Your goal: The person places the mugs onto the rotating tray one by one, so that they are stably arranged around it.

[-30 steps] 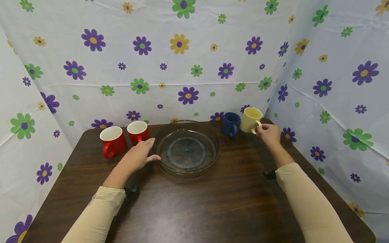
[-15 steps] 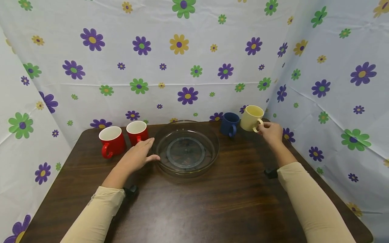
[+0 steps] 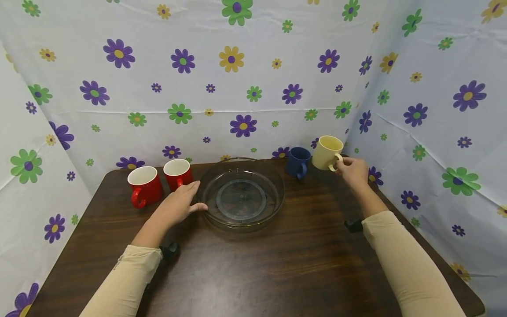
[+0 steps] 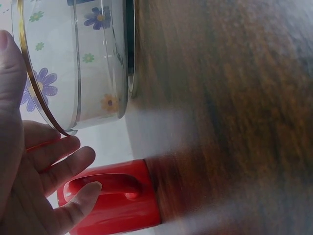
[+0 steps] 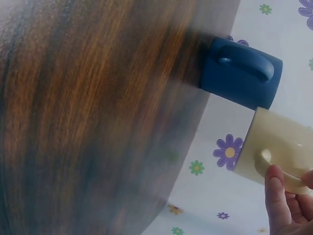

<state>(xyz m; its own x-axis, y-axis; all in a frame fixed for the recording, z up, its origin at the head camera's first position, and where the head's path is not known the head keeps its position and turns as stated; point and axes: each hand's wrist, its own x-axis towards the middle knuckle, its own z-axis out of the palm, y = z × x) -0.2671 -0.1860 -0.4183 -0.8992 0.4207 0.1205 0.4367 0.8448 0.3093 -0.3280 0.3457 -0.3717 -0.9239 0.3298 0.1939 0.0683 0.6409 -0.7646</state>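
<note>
My right hand (image 3: pixel 354 172) pinches the handle of a pale yellow mug (image 3: pixel 325 152) at the table's far right corner. In the right wrist view the yellow mug (image 5: pixel 274 142) hangs clear of the tabletop, with cloth showing below its base. Beside it, a dark blue mug (image 3: pixel 298 163) stands upright on the table. My left hand (image 3: pixel 177 205), fingers extended, rests at the left rim of a round clear glass dish (image 3: pixel 241 225). The left wrist view shows its fingers by the dish's rim (image 4: pixel 36 90), close to a red mug's handle (image 4: pixel 110 183).
Two red mugs with white insides, a larger one (image 3: pixel 145 187) and a smaller one (image 3: pixel 178 172), stand left of the dish. A flower-printed cloth (image 3: pixel 214 127) hangs behind the dark wooden table (image 3: pixel 253 273) and along its sides.
The yellow mug has risen slightly in my right hand. My left hand stays at the dish, and the other mugs stay in place. The head view has shifted a little.
</note>
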